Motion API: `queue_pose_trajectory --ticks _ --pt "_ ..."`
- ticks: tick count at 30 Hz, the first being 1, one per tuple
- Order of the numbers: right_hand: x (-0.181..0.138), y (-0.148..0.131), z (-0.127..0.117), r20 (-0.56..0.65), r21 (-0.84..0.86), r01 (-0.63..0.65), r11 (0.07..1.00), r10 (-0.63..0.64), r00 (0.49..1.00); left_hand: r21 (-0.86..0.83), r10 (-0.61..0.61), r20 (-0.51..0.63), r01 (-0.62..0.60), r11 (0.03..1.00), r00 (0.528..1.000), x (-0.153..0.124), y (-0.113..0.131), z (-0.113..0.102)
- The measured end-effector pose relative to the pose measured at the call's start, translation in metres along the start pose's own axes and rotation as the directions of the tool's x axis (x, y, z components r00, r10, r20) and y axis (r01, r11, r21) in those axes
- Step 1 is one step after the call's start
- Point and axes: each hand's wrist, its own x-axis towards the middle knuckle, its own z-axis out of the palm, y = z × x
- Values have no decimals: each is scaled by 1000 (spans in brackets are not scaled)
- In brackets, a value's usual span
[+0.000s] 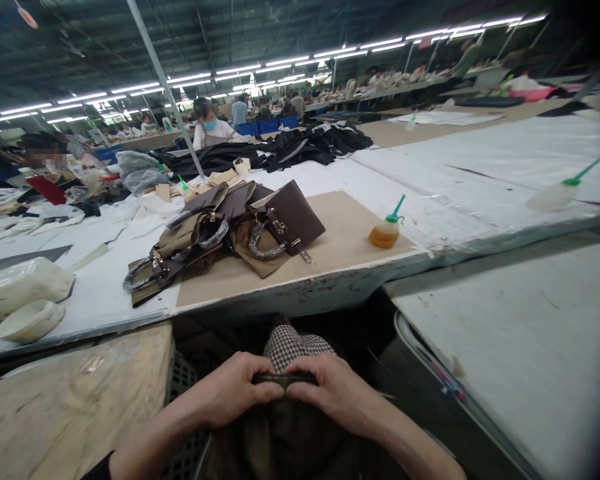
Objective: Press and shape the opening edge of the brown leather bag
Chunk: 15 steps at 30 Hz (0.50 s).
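Low over the lap, my left hand (240, 387) pinches the dark edge of a brown bag piece (284, 380) between thumb and fingers. My right hand (325, 387) grips the same edge from the other side, and the two thumb tips almost meet. Olive-brown fabric (285, 427) hangs in shadow below the hands, so its full shape is hidden. On the table ahead lies a pile of brown handbag parts (295, 220) with olive fabric, plastic-wrapped handles (267, 243) and gold-coloured metal fittings.
A squeeze bottle of amber liquid (385, 230) stands right of the pile; a paler one (555, 193) is farther right. Left are a plastic container (30, 283) and a round tub (30, 322). Side surfaces (70, 400) flank me. A masked person (215, 130) sits beyond black material (310, 143).
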Motion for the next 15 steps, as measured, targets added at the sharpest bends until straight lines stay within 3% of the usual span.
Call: queue_pose_trajectory --ticks 15 --pt "1 8 7 33 115 -50 992 46 998 -28 -68 35 69 997 997 5 -7 4"
